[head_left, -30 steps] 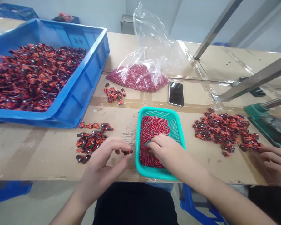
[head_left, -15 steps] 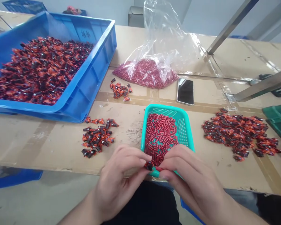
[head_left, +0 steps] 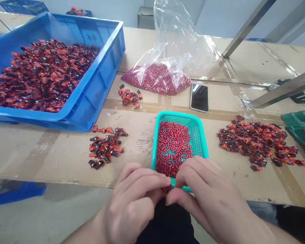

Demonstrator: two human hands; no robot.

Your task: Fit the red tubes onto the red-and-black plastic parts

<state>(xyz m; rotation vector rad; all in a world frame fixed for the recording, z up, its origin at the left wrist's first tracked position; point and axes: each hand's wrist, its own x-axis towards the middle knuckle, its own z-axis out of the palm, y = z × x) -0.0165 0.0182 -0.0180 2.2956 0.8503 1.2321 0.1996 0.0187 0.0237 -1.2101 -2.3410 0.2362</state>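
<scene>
Four lots of orange-and-black pieces show on my head feed, all on or above a cardboard-topped bench [head_left: 42, 159]. Far left, the largest lot [head_left: 42, 76] fills a blue plastic crate [head_left: 113, 64]. Just right of the crate, a loose pile [head_left: 105, 149] sits near the bench's near half, and a smaller cluster [head_left: 129, 97] lies farther off.

Centre: left hand [head_left: 130, 200] and right hand [head_left: 209, 191] are together at the near rim of a teal mesh basket [head_left: 199, 135], fingers closed in on one small red-and-dark piece [head_left: 167, 188]. Most of the piece is hidden by the fingers, so I cannot read its long axis. It sits between the two hands, just off the basket's near rim, with neither hand clearly nearer. The right fingers overlap that rim. Red tubes [head_left: 173, 145] fill most of the basket, directly far of the hands.

Farther off, a clear plastic bag of red tubes [head_left: 155, 79] slumps beside a smartphone [head_left: 199, 97]. Right of the basket lies another orange-and-black pile [head_left: 251, 142]. Far right, a green machine base [head_left: 298, 127] sits under steel bars [head_left: 284, 88].
</scene>
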